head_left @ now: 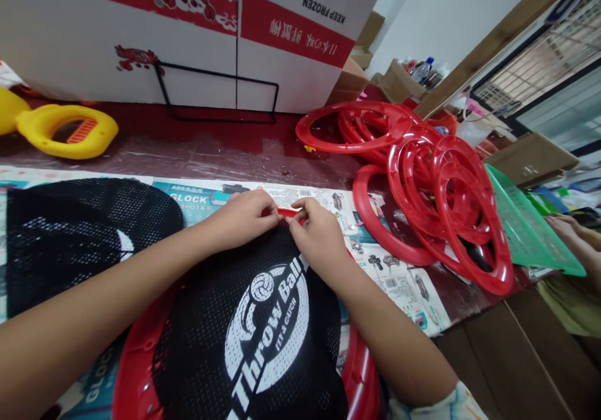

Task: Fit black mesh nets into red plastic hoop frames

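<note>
A black mesh net (206,332) with a white "Throw Ball" print lies over a red plastic ring (134,363) in front of me. At the net's far edge, a bit of the red rim shows between my two hands. My left hand (246,216) pinches the net's edge there with thumb and fingers. Close beside it, my right hand (317,235) grips the same edge, fingers bent. Another black mesh net (70,238) lies flat to the left, partly behind my left forearm.
Several red rings (408,151) are heaped at the right, by a green basket (530,226). Yellow plastic handles (70,148) lie at the left. A black wire frame (220,69) stands against a big white carton (197,38). Another person's hand (570,235) is at the far right.
</note>
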Demonstrator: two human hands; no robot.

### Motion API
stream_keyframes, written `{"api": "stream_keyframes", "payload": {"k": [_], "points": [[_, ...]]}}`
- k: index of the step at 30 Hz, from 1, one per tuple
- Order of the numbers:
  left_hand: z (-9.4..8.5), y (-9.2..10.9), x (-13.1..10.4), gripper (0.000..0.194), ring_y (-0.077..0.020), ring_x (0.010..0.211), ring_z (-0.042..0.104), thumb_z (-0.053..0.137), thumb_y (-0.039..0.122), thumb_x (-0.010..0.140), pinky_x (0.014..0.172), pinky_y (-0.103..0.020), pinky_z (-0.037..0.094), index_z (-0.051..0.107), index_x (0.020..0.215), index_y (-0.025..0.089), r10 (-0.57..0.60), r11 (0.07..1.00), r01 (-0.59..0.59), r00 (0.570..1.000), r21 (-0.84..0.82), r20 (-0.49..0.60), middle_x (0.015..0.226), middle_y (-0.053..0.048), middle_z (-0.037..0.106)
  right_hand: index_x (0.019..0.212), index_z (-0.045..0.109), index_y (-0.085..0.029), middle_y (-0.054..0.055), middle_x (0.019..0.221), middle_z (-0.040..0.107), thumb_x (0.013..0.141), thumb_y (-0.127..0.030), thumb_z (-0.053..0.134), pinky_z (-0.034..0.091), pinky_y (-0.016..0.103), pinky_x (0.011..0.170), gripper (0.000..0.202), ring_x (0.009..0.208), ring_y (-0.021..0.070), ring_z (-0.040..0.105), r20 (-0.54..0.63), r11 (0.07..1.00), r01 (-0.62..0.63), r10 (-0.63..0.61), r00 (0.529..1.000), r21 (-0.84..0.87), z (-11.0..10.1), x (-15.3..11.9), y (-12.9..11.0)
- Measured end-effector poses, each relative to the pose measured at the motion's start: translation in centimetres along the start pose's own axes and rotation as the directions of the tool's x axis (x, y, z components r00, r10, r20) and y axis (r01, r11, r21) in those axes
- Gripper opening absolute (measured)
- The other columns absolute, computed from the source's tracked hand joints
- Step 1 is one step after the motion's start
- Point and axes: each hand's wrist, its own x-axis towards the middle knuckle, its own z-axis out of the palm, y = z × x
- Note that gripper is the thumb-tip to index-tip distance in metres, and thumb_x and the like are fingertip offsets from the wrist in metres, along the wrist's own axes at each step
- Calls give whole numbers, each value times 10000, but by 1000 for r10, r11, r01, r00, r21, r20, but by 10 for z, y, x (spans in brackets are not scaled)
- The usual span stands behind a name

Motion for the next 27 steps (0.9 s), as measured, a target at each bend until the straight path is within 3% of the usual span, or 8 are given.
{"api": "stream_keyframes", "payload": {"k": [13, 22, 27], "points": [[-4, 3, 2, 220, -221, 719, 612, 495, 373, 755, 630, -319, 406, 614, 664, 212, -111, 993, 108, 992, 35, 66, 759, -45, 665, 1188, 551, -152, 80, 909, 686, 896, -115, 474, 416, 311, 750, 303, 838, 216, 619, 138, 984, 115, -96, 986, -139, -12, -9, -8], [-7, 8, 0, 172, -223, 720, 591, 512, 330, 719, 650, -330, 415, 619, 658, 209, -81, 995, 79, 995, 55, 51, 803, -60, 648, 1215, 529, -147, 63, 861, 698, 873, -155, 593, 370, 297, 665, 348, 799, 224, 621, 263, 962, 80, -9, 965, -262, -23, -19, -19], [-6, 13, -2, 216, -222, 860, 609, 471, 298, 765, 762, -322, 449, 648, 854, 214, -9, 1000, 9, 999, 6, 49, 938, -45, 671, 1198, 542, -170, 23, 822, 685, 841, -91, 551, 384, 278, 675, 366, 726, 172, 601, 224, 997, 10, 9, 975, -81, -24, -17, -13]]}}
